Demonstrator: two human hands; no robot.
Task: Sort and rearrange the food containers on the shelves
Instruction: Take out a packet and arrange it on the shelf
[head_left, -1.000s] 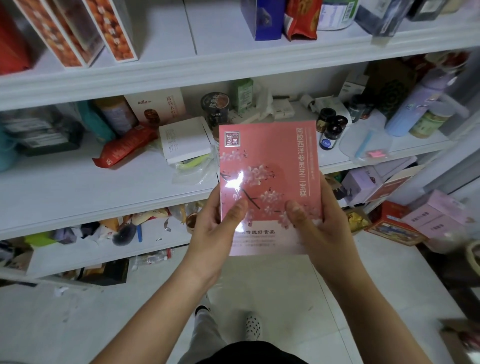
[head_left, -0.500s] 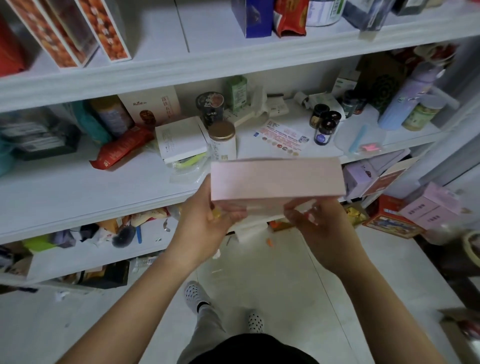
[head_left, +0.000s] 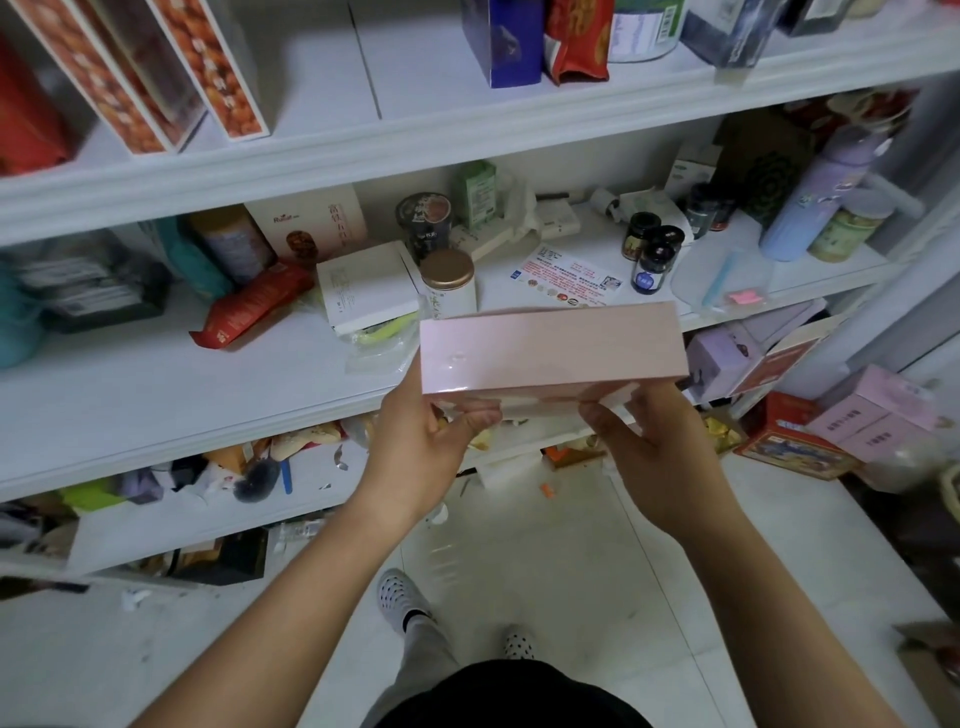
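Observation:
I hold a flat pink food box (head_left: 550, 348) with both hands in front of the middle shelf (head_left: 156, 384). It lies tilted nearly flat, so its plain pale top edge faces me. My left hand (head_left: 421, 441) grips the box's lower left corner, thumb on the near face. My right hand (head_left: 654, 447) grips its lower right part, thumb on the near face too. The printed front of the box is turned out of sight.
On the middle shelf stand a gold-lidded tin (head_left: 448, 283), a white box (head_left: 369, 293), a red snack packet (head_left: 254, 304), dark jars (head_left: 652, 254) and a lilac bottle (head_left: 821, 192). Boxes line the top shelf (head_left: 363, 150). Pink cartons (head_left: 878, 415) sit on the floor at right.
The pink box was upright with its flowered front toward me; both hands have tipped it back until it lies nearly flat at shelf height. My hands kept their grip.

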